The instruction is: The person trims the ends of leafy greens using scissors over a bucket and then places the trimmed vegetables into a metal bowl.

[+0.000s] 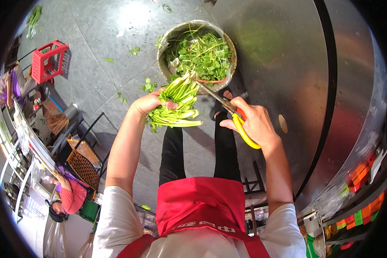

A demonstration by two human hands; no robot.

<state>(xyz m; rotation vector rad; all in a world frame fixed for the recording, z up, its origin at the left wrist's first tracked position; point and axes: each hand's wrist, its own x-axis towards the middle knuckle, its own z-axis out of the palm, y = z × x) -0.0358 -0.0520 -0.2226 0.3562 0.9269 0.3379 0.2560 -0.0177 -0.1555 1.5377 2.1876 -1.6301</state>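
My left hand (153, 102) grips a thick bunch of green leafy stalks (180, 100), like celery or coriander, with the pale cut ends pointing right and up. Scissors (242, 125) with yellow and red handles sit in my right hand (256, 121). Their long metal blades reach up and left to the root ends of the bunch; whether they touch cannot be made out. Just beyond the blades stands a round bin (161, 58) with a pale liner, holding green leaves, thin stems and some whitish scraps. The bunch's upper tips overlap the bin's near rim.
A large metal panel (277, 80) rises close on my right. On the tiled floor (93, 42) lie loose leaves (149, 85). A red plastic stool (48, 61) and a woven chair (82, 166) stand to the left, where a person in red (72, 195) and another person (14, 82) sit.
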